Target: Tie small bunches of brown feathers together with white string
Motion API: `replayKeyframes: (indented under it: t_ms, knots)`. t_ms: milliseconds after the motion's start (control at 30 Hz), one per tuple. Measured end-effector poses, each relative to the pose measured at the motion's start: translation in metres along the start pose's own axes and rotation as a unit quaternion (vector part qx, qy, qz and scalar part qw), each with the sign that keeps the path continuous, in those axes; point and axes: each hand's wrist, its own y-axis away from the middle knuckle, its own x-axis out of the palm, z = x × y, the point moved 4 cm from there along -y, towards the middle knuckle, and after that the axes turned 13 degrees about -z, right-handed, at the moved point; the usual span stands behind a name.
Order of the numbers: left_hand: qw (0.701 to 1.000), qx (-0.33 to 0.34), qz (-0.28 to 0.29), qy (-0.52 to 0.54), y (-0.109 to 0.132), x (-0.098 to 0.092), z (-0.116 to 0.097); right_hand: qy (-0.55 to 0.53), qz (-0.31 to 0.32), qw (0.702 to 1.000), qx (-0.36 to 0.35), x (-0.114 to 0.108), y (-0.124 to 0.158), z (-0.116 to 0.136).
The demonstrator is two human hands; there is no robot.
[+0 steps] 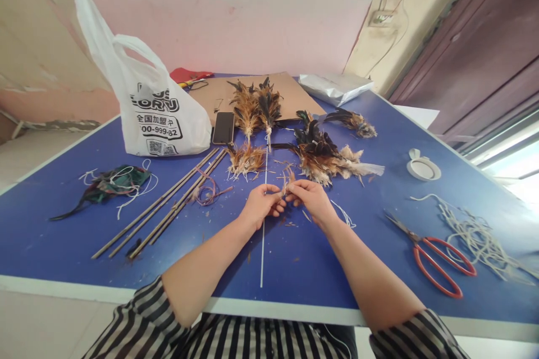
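My left hand [264, 204] and my right hand [309, 196] meet over the middle of the blue table, fingertips pinched close together. Between them stands a small tuft of brown feathers [288, 174], its lower ends gripped by both hands. Just beyond lies a clump of orange-brown feathers [245, 159]. To the right of it is a pile of black and brown feathers [318, 148]. Two bound feather bunches [247, 109] rest farther back, partly on cardboard. A loose white string [345, 214] lies beside my right wrist.
Several thin sticks [168, 202] lie left of my hands, near a white plastic bag [162, 106] and a phone [223, 128]. Red-handled scissors [433, 255], tangled cord [480, 233] and a tape roll [423, 169] are at right. Dark green scraps with string [120, 185] lie far left.
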Motion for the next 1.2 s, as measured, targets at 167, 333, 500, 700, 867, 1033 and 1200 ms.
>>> replayKeyframes:
  t_ms: [167,333,500,700,867,1033,1200]
  knots:
    - [0.984,0.103,0.026,-0.146,-0.003,-0.002,-0.001,-0.005,0.0,0.996,0.087,-0.003,-0.004,-0.011]
    - [0.92,0.242,0.035,-0.305,-0.003,-0.005,-0.007,0.041,0.015,0.995,0.088,-0.003,-0.004,-0.014]
    - [0.862,0.334,0.003,-0.38,0.0,-0.005,-0.013,0.09,0.016,0.994,0.066,0.0,-0.002,-0.013]
    - [0.894,0.31,0.001,-0.324,-0.005,-0.005,-0.009,0.1,0.015,0.992,0.072,0.001,-0.001,-0.011]
    - [0.921,0.277,0.009,-0.273,-0.007,-0.006,-0.005,0.104,0.027,0.992,0.071,0.001,-0.001,-0.01]
    - [0.943,0.251,0.024,-0.219,-0.01,-0.006,-0.003,0.102,0.029,0.991,0.078,0.0,-0.002,-0.014]
    - [0.971,0.17,0.028,-0.168,-0.013,-0.005,-0.002,0.103,0.038,0.99,0.085,-0.001,-0.003,-0.014]
